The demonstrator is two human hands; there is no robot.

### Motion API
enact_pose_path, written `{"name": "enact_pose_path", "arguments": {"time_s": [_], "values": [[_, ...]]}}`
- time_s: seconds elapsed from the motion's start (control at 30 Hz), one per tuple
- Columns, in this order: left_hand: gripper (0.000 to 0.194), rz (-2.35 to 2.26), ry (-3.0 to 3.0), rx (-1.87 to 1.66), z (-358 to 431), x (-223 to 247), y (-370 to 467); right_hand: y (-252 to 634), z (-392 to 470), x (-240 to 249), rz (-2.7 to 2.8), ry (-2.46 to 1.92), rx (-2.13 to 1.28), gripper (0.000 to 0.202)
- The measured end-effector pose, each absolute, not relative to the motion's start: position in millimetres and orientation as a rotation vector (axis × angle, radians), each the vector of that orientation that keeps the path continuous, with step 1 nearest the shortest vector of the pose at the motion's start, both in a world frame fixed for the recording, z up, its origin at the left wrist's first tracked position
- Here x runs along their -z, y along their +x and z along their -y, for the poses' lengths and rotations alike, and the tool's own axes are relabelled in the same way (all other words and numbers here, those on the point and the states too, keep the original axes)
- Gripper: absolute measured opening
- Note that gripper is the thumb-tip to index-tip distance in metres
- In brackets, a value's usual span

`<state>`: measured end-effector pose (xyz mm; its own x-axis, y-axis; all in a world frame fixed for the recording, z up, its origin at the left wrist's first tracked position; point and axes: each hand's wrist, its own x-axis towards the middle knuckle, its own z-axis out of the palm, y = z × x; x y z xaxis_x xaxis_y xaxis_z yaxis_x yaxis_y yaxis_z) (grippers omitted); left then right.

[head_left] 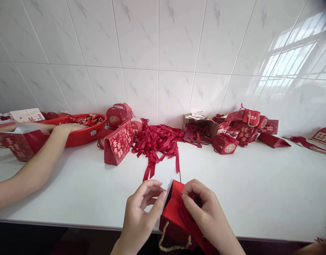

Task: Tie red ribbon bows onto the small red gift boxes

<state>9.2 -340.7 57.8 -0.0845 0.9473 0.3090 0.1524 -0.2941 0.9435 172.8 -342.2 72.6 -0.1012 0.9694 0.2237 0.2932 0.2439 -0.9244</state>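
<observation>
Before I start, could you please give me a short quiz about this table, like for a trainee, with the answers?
1. True or false: the ribbon pile lies to the left of the carton.
2. The handle of the box between your hands looks like: a) metal; b) rope; c) clear plastic.
3. Fill in the word: a co-worker's hand reaches to the big red ____.

Key: 1. true; 2. b; 3. basin.
</observation>
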Motion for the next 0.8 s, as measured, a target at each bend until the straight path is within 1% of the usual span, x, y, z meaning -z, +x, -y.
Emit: {"name": "enact_pose_path", "arguments": {"time_s": [0.1,0.2,0.4,0.53,0.63,0.73,0.8], "values": [[0.019,-1.235,1.442,-1.489,342.6,-56.0,11.1,168.5,341.4,-74.7,1.6,-1.239,-0.878,0.015],[0.02,-1.196,1.528,-1.456,342.7,-50.3,7.7,164.4,339.2,-77.3,1.62,-1.268,-0.848,0.015],[0.021,-1.16,1.636,-1.436,346.5,-40.7,4.0,163.8,335.5,-82.3,1.695,-1.299,-0.889,0.016],[0.022,-1.143,1.636,-1.415,346.9,-43.8,4.6,169.8,334.3,-85.4,1.726,-1.301,-0.926,0.016],[0.021,-1.131,1.584,-1.323,339.7,-50.8,5.0,171.7,334.3,-86.5,1.744,-1.299,-0.922,0.016],[0.032,-1.087,1.532,-1.179,329.6,-58.5,8.4,167.6,334.4,-86.3,1.763,-1.284,-0.895,0.016],[0.035,-1.059,1.562,-1.107,324.7,-62.2,11.9,164.2,333.5,-86.0,1.768,-1.283,-0.877,0.017]]}}
